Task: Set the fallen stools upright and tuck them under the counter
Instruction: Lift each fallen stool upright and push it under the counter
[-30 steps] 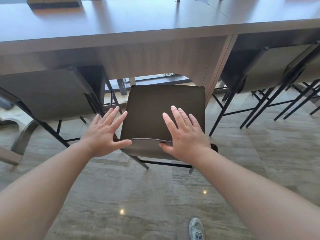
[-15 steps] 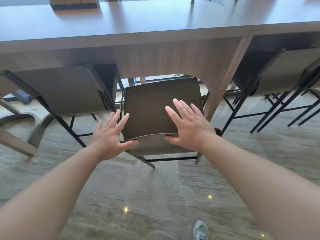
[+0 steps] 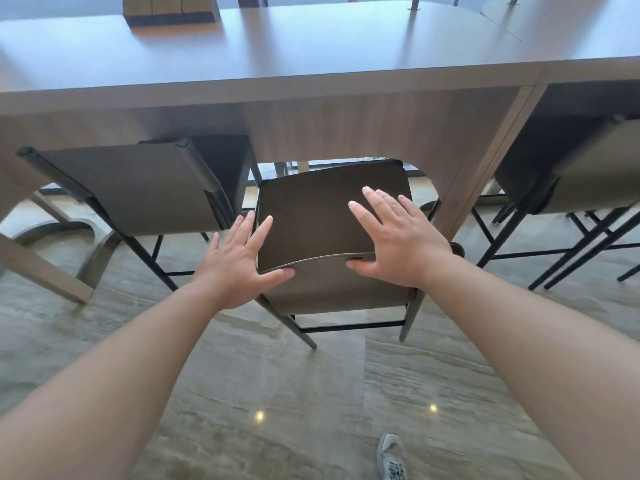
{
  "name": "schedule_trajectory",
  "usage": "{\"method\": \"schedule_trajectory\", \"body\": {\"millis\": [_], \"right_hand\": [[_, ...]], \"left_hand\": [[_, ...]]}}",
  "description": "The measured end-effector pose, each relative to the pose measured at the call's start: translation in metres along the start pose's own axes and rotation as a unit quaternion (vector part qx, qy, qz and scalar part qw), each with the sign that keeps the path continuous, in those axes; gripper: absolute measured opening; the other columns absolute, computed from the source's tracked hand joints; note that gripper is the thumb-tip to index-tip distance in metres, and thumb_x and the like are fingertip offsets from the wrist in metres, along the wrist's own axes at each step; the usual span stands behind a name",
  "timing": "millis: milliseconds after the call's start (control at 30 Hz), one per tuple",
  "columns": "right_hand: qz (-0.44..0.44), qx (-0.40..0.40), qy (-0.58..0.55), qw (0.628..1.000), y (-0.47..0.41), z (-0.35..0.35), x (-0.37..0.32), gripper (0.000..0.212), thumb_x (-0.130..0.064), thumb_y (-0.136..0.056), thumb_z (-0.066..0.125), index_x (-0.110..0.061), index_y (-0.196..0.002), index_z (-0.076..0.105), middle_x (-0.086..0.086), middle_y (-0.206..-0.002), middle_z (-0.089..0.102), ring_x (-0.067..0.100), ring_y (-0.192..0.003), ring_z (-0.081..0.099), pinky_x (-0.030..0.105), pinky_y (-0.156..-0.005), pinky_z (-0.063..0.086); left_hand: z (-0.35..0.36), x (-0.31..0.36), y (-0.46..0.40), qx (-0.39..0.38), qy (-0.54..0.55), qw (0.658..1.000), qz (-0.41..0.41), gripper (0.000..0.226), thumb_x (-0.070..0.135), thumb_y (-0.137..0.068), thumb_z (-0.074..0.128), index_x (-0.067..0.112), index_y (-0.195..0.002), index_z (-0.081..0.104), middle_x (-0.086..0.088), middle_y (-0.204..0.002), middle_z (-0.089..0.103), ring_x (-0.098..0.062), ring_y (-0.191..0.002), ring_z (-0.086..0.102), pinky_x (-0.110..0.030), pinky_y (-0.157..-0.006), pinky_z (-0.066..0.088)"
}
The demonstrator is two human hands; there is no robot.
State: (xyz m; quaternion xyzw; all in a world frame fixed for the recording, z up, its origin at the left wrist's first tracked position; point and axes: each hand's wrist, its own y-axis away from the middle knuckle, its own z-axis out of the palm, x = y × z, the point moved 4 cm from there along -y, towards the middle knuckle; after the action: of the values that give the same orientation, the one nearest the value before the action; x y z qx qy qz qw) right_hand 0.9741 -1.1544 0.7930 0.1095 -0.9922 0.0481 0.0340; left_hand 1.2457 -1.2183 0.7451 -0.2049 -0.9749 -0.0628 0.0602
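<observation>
- The right hand [image 3: 398,244] lies with straight, spread fingers over the dark seat of the middle stool [image 3: 318,216]; its thumb is tucked under the curved top edge of the low backrest, pinching that edge lightly.
- The left hand [image 3: 239,261] is at the stool's near-left corner, fingers straight and fanned toward 12 o'clock, thumb lying along the backrest edge toward 3 o'clock; it presses rather than clasps.
- Both forearms reach in from 7 and 5 o'clock, bare.
- The middle stool stands upright on its slim metal legs, its far edge just at the counter [image 3: 311,109] front, under the arched cut-out in the panel; the near half of the seat and the backrest remain outside the counter's edge.
- At 9 o'clock of it, just beside, the left stool [image 3: 138,188] is upright with its seat partly beneath the counter.
- At 3 o'clock, beyond the slanted counter support, the right stool [image 3: 581,174] is upright too, its seat partly under the next counter section, with more dark legs behind it.
- On the countertop at 11 o'clock sits a wooden box [image 3: 169,8].
- A grey sneaker [image 3: 391,459] shows at 6 o'clock on the polished stone floor [image 3: 277,393].
</observation>
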Motion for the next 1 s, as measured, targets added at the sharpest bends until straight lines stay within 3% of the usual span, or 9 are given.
{"method": "schedule_trajectory", "body": {"millis": [467,733,1000], "right_hand": [[-0.044,0.016,-0.019,0.999,-0.080,0.017,0.077,0.099,-0.080,-0.079,0.034,-0.026,-0.155,0.003,0.009,-0.165,0.002,0.023,-0.151,0.002,0.045,-0.122,0.006],[-0.040,0.028,-0.007,0.999,-0.109,0.026,0.102,0.101,-0.085,-0.073,0.028,-0.033,-0.154,-0.002,0.000,-0.165,-0.002,0.027,-0.151,-0.004,0.064,-0.117,0.003],[-0.039,0.032,-0.007,0.999,-0.108,0.024,0.109,0.101,-0.083,-0.074,0.032,-0.029,-0.155,0.004,0.002,-0.166,0.001,0.026,-0.151,-0.001,0.062,-0.118,0.004]], "left_hand": [[-0.013,0.020,-0.087,0.003,-0.008,0.998,-0.055,0.107,0.100,-0.065,0.016,0.045,-0.153,-0.012,0.011,-0.166,-0.011,-0.009,-0.151,-0.013,-0.050,-0.121,0.001],[-0.020,0.029,-0.113,0.003,-0.017,0.998,-0.068,0.109,0.099,-0.066,0.016,0.042,-0.154,-0.011,0.008,-0.166,-0.012,-0.011,-0.151,-0.013,-0.051,-0.122,0.002],[-0.019,0.032,-0.118,0.022,-0.018,0.997,-0.068,0.109,0.100,-0.065,0.013,0.042,-0.154,-0.010,0.008,-0.166,-0.011,-0.009,-0.150,-0.015,-0.050,-0.122,0.002]]}}
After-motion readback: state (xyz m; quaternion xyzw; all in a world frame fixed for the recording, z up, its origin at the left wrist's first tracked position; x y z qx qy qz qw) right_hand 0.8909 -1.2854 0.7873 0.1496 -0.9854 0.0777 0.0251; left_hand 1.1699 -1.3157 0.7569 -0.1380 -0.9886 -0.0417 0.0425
